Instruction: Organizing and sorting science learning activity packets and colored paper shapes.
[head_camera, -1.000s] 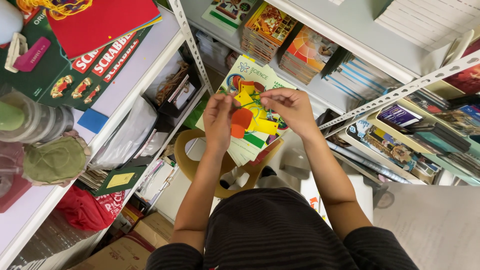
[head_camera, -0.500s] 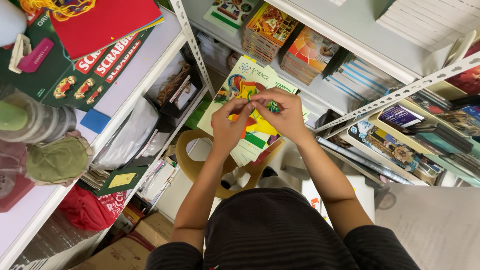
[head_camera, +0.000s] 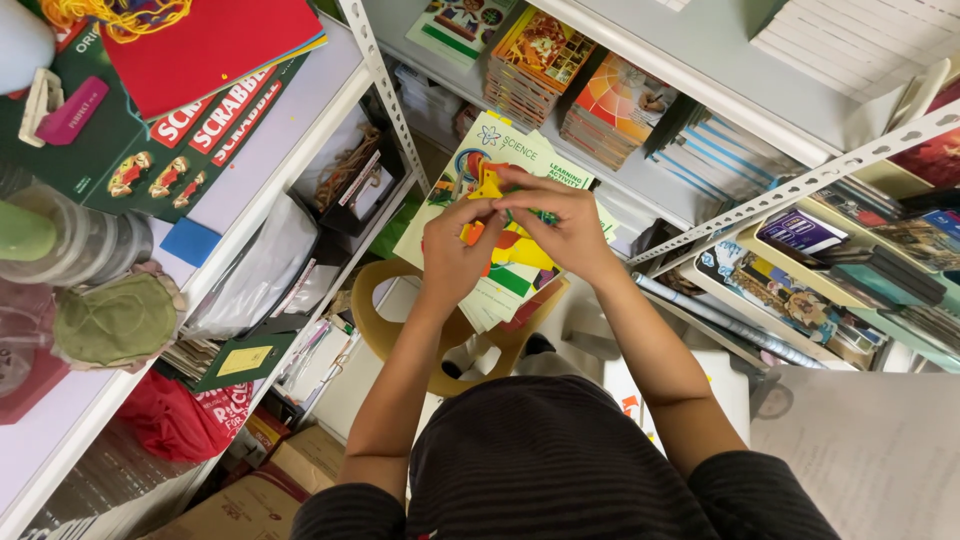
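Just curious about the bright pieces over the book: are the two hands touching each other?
Touching. The head view shows the left hand and right hand meeting at the fingertips, pinching the yellow piece together.

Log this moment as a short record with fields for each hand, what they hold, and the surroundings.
left hand: gripping the coloured pieces from the left
right hand: gripping the same pieces from the right
coloured pieces: yellow, orange and green, pinched between both hands
booklet: open under the hands
stool: tan, below the booklet
shelves: board game box at left, book stacks ahead
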